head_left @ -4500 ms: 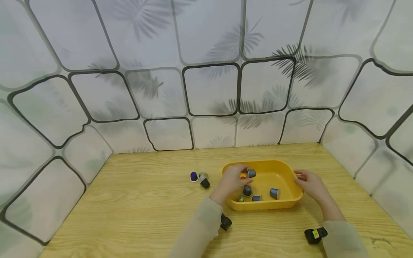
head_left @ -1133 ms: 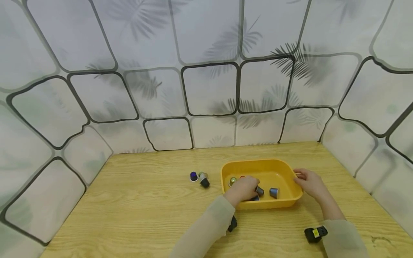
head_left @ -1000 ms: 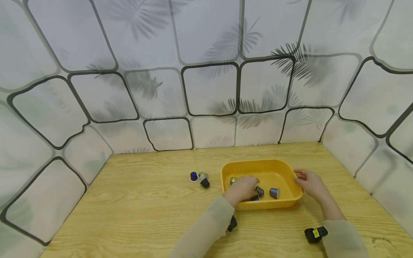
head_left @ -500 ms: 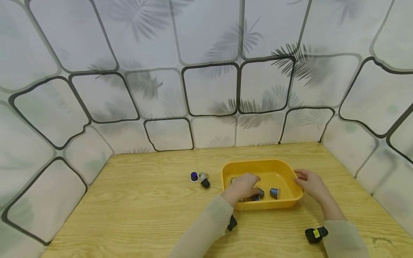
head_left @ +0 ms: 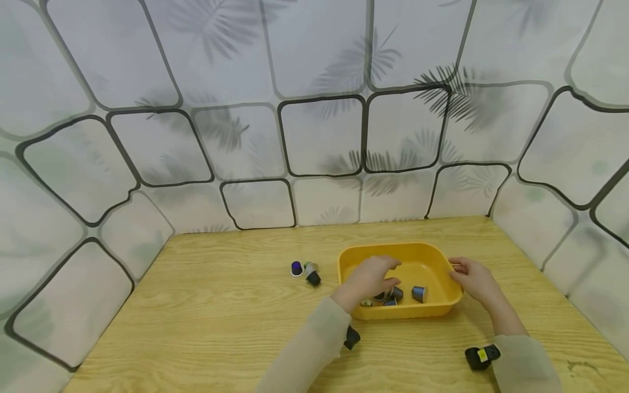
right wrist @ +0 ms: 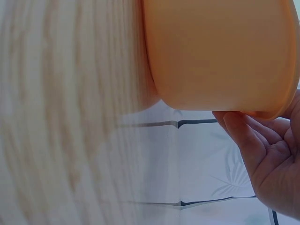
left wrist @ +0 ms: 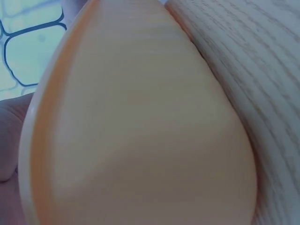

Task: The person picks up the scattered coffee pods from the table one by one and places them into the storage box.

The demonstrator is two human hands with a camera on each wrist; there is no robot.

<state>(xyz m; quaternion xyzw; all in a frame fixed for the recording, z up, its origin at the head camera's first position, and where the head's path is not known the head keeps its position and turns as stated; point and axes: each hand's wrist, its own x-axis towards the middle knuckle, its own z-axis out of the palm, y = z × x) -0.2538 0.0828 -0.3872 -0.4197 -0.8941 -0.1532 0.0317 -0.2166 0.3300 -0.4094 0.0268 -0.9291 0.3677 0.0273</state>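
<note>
A yellow plastic tray (head_left: 413, 312) stands on the table with several coffee capsules in it. My left hand (head_left: 367, 278) hovers over its left half, thumb and forefinger spread apart with nothing between them. Just below the thumb lie a dark capsule (head_left: 397, 293) and a blue capsule (head_left: 390, 302); a greenish capsule (head_left: 366, 302) peeks out beside the wrist. Farther right sits a blue-grey capsule (head_left: 419, 294) on its side. My right hand (head_left: 474, 278) grips the tray's right rim, its fingers against the outer wall in the right wrist view. The left hand hides part of the tray's contents.
Left of the tray, a purple-blue capsule (head_left: 296, 268) stands near a silver capsule (head_left: 311, 268) and a black capsule (head_left: 313, 279) on the wooden table (head_left: 206, 316). A patterned cloth wall (head_left: 324, 142) closes off the back and sides.
Earlier my left hand held a capsule at the tray's back left, then reached among the capsules near the front. Now it has lifted slightly and its fingers have spread. The right hand has stayed put.
</note>
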